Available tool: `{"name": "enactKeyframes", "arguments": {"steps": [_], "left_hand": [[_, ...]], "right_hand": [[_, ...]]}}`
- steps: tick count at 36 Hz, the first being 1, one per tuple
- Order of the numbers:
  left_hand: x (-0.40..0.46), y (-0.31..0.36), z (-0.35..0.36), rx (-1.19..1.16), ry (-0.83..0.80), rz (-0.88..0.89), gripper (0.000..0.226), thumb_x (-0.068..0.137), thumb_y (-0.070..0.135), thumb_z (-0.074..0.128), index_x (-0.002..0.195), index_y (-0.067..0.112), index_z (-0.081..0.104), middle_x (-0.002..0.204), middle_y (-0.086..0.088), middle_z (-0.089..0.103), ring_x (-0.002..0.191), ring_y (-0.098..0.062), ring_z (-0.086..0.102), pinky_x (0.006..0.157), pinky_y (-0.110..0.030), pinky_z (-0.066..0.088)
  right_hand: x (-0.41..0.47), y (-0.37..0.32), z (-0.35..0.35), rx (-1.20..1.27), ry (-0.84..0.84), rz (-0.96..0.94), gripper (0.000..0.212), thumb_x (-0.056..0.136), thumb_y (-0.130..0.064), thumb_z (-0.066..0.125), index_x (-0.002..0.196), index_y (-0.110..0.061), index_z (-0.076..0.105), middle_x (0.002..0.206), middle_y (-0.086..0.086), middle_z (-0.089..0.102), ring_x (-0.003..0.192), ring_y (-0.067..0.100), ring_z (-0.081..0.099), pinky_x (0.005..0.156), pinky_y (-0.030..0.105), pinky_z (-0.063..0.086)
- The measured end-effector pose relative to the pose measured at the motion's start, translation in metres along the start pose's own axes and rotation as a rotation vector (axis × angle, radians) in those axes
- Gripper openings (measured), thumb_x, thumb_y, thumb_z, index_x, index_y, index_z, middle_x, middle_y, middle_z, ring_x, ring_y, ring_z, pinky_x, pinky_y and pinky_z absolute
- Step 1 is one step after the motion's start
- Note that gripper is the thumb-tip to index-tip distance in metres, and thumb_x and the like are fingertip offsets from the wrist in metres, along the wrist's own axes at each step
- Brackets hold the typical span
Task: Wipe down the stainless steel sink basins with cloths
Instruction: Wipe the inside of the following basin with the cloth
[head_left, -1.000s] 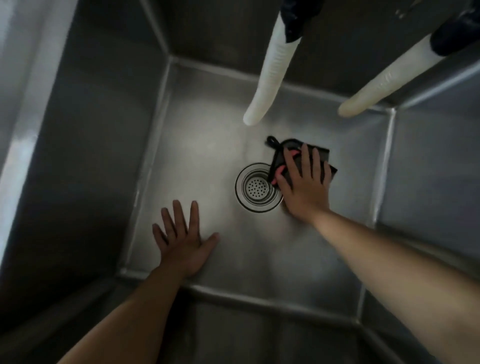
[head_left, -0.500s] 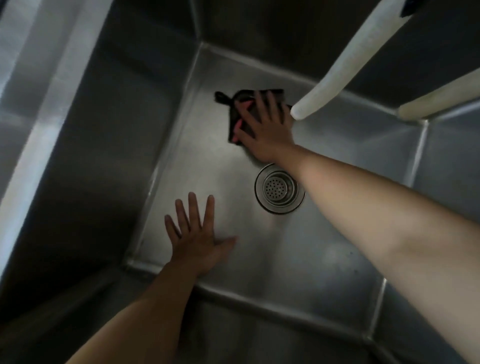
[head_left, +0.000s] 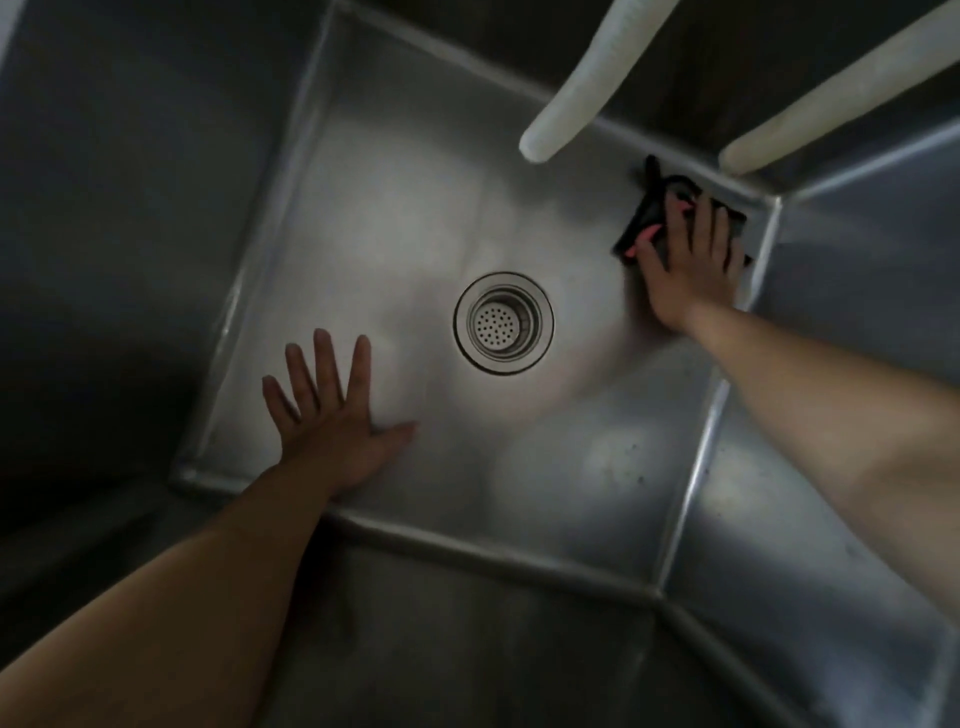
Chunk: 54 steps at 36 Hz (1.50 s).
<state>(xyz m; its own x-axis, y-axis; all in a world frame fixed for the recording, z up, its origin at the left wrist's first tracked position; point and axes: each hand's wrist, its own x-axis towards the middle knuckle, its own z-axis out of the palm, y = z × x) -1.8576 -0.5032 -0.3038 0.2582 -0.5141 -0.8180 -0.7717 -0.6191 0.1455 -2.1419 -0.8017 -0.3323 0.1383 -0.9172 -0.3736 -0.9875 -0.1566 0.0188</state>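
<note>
dark cloth (head_left: 654, 218) sits flat on the floor of the sink basin (head_left: 395, 197), pushed into the far right corner, touching or just short of the right wall seam. right hand (head_left: 691, 260) lies on top of it, fingers straight and spread, palm pressing down, not pinching or bunching it. left hand (head_left: 332, 415) is bare, flat on the basin floor near the front left corner, fingers spread wide, holding nothing, looks like a brace. drain strainer (head_left: 503, 322) is mid-floor, well apart from both hands. two pale hoses (head_left: 582, 98) hang over the back of the basin, one end just above and beside the cloth.

step in hand, as a judgement: wiping the floor, now at the corner. to do it well: keep the palm flat so the whole cloth stays in contact, work the cloth edge into the seam with fingertips, then pull overlapping strokes back toward the drain. speckled patch near the front right (head_left: 618, 462) probably needs a pass. walls look not yet done.
</note>
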Motion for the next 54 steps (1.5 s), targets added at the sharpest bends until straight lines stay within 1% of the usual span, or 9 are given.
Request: {"name": "enactKeyframes", "arguments": {"steps": [9, 16, 18, 22, 29, 35, 40, 46, 54], "left_hand": [[-0.002, 0.0, -0.002, -0.005, -0.011, 0.0, 0.117, 0.072, 0.092, 0.039, 0.135, 0.044, -0.046, 0.139, -0.001, -0.061, 0.127, -0.03, -0.056, 0.109, -0.057, -0.029], [-0.009, 0.0, -0.001, -0.015, -0.012, 0.028, 0.116, 0.073, 0.092, 0.04, 0.136, 0.044, -0.044, 0.138, 0.0, -0.06, 0.123, -0.026, -0.059, 0.109, -0.058, -0.028], [-0.011, 0.0, -0.001, -0.02, -0.009, 0.027, 0.117, 0.072, 0.092, 0.04, 0.14, 0.042, -0.041, 0.139, -0.001, -0.059, 0.129, -0.029, -0.055, 0.109, -0.058, -0.027], [-0.013, 0.001, -0.001, -0.028, 0.003, 0.024, 0.116, 0.071, 0.093, 0.039, 0.141, 0.042, -0.04, 0.143, -0.002, -0.056, 0.136, -0.031, -0.048, 0.111, -0.059, -0.025], [-0.009, 0.001, 0.004, -0.025, 0.035, 0.012, 0.116, 0.07, 0.093, 0.038, 0.143, 0.043, -0.037, 0.145, -0.001, -0.053, 0.138, -0.03, -0.046, 0.113, -0.057, -0.024], [-0.007, 0.001, 0.01, -0.038, 0.06, 0.007, 0.114, 0.063, 0.097, 0.028, 0.139, 0.047, -0.041, 0.144, 0.001, -0.055, 0.127, -0.025, -0.055, 0.114, -0.057, -0.023], [0.002, 0.0, -0.001, -0.048, 0.109, -0.004, 0.115, 0.065, 0.093, 0.037, 0.138, 0.047, -0.039, 0.151, -0.001, -0.047, 0.143, -0.031, -0.039, 0.115, -0.058, -0.02], [-0.003, -0.002, 0.004, -0.086, 0.056, 0.05, 0.115, 0.047, 0.107, 0.027, 0.118, 0.06, -0.05, 0.155, -0.003, -0.043, 0.144, -0.035, -0.035, 0.117, -0.064, -0.013], [-0.01, 0.006, 0.002, 0.019, 0.017, 0.027, 0.121, 0.069, 0.094, 0.042, 0.144, 0.041, -0.037, 0.154, -0.008, -0.045, 0.142, -0.035, -0.039, 0.114, -0.064, -0.018]], "right_hand": [[-0.069, 0.006, 0.039, 0.031, 0.046, 0.249, 0.066, 0.098, -0.06, 0.02, 0.157, -0.036, 0.002, 0.167, 0.003, 0.001, 0.154, 0.024, 0.0, 0.123, 0.046, 0.002], [-0.228, -0.003, 0.087, -0.011, -0.103, 0.244, 0.071, 0.095, -0.062, 0.009, 0.158, -0.03, 0.0, 0.166, 0.012, 0.003, 0.153, 0.032, 0.003, 0.121, 0.052, 0.005], [-0.246, -0.002, 0.09, -0.038, -0.192, 0.216, 0.068, 0.098, -0.06, 0.011, 0.156, -0.031, -0.01, 0.166, 0.012, -0.007, 0.153, 0.033, -0.007, 0.121, 0.052, 0.0], [-0.227, -0.005, 0.079, 0.009, -0.226, 0.261, 0.069, 0.099, -0.061, 0.014, 0.153, -0.034, -0.019, 0.164, 0.009, -0.021, 0.151, 0.03, -0.02, 0.12, 0.051, -0.01], [-0.092, -0.016, 0.034, 0.13, -0.075, 0.38, 0.07, 0.097, -0.064, 0.02, 0.155, -0.039, -0.008, 0.166, 0.004, -0.013, 0.152, 0.028, -0.012, 0.12, 0.051, -0.005], [0.005, 0.002, -0.002, 0.101, -0.084, 0.314, 0.07, 0.096, -0.065, 0.019, 0.155, -0.04, -0.009, 0.166, 0.002, -0.013, 0.152, 0.027, -0.014, 0.121, 0.049, -0.008], [0.015, -0.002, -0.013, 0.056, -0.074, 0.236, 0.07, 0.097, -0.064, 0.019, 0.155, -0.038, -0.009, 0.166, 0.002, -0.013, 0.153, 0.026, -0.012, 0.122, 0.047, -0.006], [-0.061, 0.025, 0.008, -0.081, -0.16, 0.082, 0.071, 0.097, -0.063, 0.019, 0.157, -0.034, -0.007, 0.166, 0.007, -0.012, 0.153, 0.027, -0.012, 0.122, 0.042, -0.006], [-0.227, 0.049, 0.054, -0.197, -0.42, -0.084, 0.074, 0.096, -0.065, 0.014, 0.154, -0.031, -0.017, 0.162, 0.015, -0.025, 0.149, 0.034, -0.023, 0.122, 0.049, -0.007]]}}
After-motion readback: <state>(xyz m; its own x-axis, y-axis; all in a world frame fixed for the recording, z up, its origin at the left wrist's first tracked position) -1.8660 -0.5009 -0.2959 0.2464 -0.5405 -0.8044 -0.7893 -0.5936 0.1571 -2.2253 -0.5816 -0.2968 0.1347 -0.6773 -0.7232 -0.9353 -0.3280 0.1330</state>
